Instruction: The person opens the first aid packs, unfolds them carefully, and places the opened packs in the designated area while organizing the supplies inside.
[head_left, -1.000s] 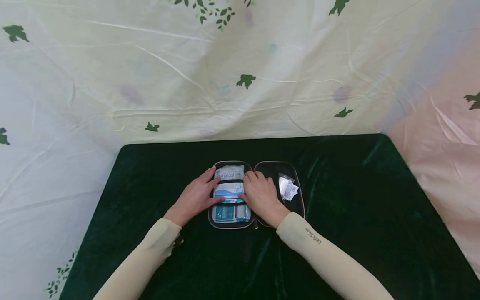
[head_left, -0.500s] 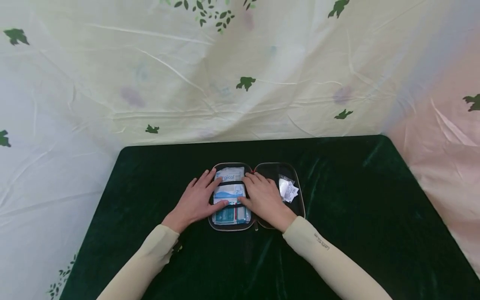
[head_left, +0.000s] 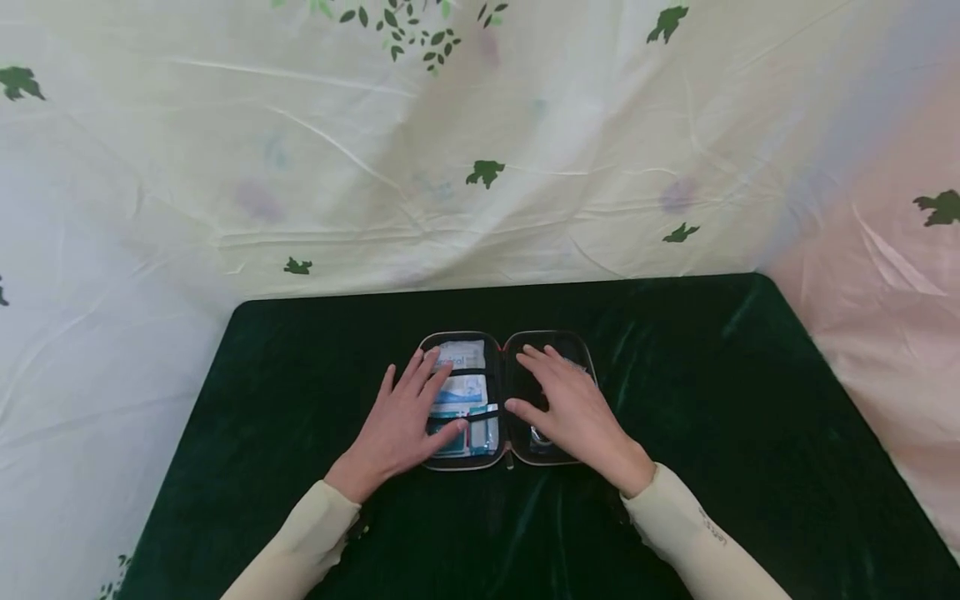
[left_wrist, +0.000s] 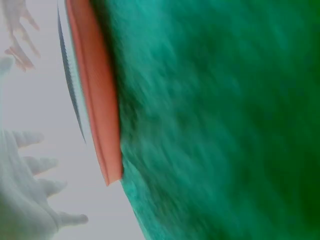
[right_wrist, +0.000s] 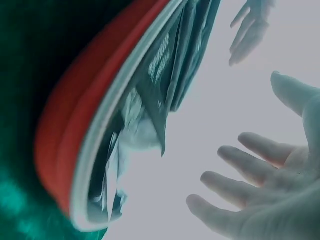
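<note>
A zip case (head_left: 504, 442) lies opened flat like a book, black inside, with a red outer shell (right_wrist: 75, 120) in the right wrist view. Its left half bears several flat packets under black elastic straps, among them a white one (head_left: 468, 356) with partly visible lettering and a blue-and-white one (head_left: 467, 393). My left hand (head_left: 401, 417), fingers spread, hovers over that half's outer edge, its thumb over the lower packets. Above the right half, my right hand (head_left: 577, 408) has its fingers extended and holds nothing, covering most of the small clear packets there. Both hands appear raised above the case in the wrist views.
The case rests near the middle of a table (head_left: 315, 342) covered in dark green velvety cloth. Pale sheets (head_left: 352, 183) with green leaf prints hang behind the table and along its sides.
My right hand has moved right, off the packets and the case's middle, to above the right half. The left hand has spread its fingers and lies a little lower in view.
</note>
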